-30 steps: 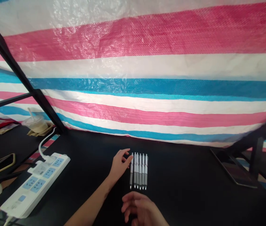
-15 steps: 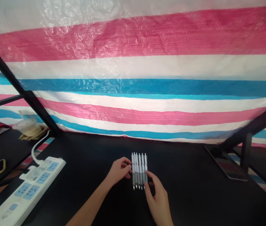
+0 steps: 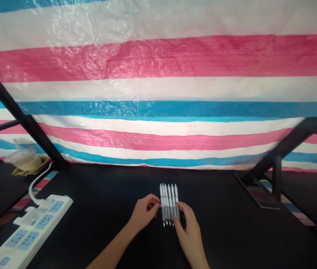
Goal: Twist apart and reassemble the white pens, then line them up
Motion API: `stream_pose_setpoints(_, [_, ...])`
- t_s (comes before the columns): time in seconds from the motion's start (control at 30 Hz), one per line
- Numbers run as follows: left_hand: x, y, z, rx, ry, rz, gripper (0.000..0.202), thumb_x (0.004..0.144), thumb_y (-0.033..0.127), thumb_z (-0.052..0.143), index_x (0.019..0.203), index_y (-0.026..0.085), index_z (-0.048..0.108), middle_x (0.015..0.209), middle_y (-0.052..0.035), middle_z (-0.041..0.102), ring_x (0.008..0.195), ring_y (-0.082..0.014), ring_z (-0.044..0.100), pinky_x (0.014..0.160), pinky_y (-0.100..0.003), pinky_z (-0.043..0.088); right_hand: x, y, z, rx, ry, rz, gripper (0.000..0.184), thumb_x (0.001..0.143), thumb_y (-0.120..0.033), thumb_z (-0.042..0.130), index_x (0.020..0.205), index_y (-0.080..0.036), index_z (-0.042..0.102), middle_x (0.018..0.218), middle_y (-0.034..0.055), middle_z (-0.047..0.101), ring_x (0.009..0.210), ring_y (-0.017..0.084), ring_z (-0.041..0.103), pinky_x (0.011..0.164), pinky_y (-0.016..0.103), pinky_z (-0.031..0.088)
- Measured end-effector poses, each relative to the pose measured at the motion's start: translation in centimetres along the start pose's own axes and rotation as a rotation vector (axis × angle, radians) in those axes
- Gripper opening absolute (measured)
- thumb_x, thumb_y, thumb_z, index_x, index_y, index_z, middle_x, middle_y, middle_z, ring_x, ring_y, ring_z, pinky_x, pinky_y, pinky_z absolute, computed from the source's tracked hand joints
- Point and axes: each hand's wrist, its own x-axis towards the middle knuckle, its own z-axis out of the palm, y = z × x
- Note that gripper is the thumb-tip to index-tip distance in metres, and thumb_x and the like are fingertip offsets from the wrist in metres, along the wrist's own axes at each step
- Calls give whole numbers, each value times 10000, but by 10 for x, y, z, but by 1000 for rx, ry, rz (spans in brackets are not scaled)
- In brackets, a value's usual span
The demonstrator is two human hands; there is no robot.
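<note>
Several white and grey pens (image 3: 169, 203) lie side by side in a tight row on the black table (image 3: 108, 209), tips pointing toward me. My left hand (image 3: 145, 213) is curled, its fingertips pressed against the left side of the row. My right hand (image 3: 188, 228) lies on the right side, fingers against the outer pen and thumb near the tips. The row is squeezed between both hands.
A white power strip (image 3: 32, 224) with a plugged cable lies at the left. A lidded drink cup (image 3: 24, 160) stands at the far left behind a black frame bar (image 3: 21, 112). A phone (image 3: 255, 188) lies at the right. A striped tarp (image 3: 158, 93) hangs behind.
My right hand came up from the near edge to the right side of the pens. My left hand curled against the left side. The view shifted slightly to the right.
</note>
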Motion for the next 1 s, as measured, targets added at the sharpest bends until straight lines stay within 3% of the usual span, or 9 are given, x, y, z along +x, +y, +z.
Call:
stream_pose_setpoints(0.2, [3, -5, -1, -8, 12, 28, 101, 758, 236, 671, 835, 181, 706, 784, -28, 720, 452, -117, 612, 445, -221, 469, 10, 13, -11, 82, 19, 73, 325, 759, -333, 656, 1060, -219, 695, 1116, 104, 678, 1028, 296, 625, 860, 420, 514])
stream_pose_setpoints(0.57, [9, -2, -5, -128, 89, -46, 111, 678, 187, 683, 784, 164, 661, 645, -4, 690, 457, -115, 608, 450, -206, 482, 15, 13, -20, 169, -8, 116, 330, 776, -442, 680, 978, -183, 711, 911, 89, 741, 938, 290, 682, 855, 423, 529])
stream_pose_setpoints(0.7, [-2, 2, -6, -186, 135, -73, 121, 673, 200, 716, 775, 158, 665, 662, -16, 697, 493, -118, 617, 506, -225, 519, 14, 15, -20, 120, -61, 110, 257, 925, -369, 616, 1076, -163, 647, 1052, 58, 687, 927, 207, 664, 838, 411, 545])
stream_pose_setpoints(0.87, [-23, 2, -10, -232, 166, -116, 152, 737, 250, 741, 818, 145, 667, 702, -26, 700, 547, -125, 631, 601, -271, 559, 14, 17, -20, 47, -93, 90, 299, 944, -336, 602, 1197, -176, 595, 1207, 76, 625, 998, 223, 644, 843, 426, 555])
stream_pose_setpoints(1.0, [-32, -4, -12, -196, 173, -136, 216, 896, 296, 648, 1044, 140, 646, 969, -55, 691, 773, -172, 670, 710, -350, 573, 14, 16, -20, 8, -98, 62, 307, 944, -335, 602, 1208, -180, 590, 1222, 80, 619, 1009, 225, 641, 849, 430, 553])
